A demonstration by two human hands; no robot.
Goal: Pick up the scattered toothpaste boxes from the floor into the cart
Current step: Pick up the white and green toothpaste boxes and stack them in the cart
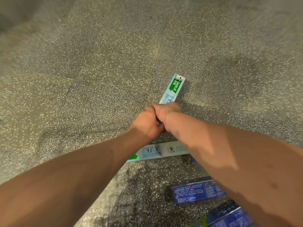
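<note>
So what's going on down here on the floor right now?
A person is reaching down with both hands, the left hand and right hand pressed together around the near end of a light blue Darlie box on the speckled floor. Another light blue box lies under the forearms, and dark blue boxes lie nearer the person. No cart is in view.
</note>
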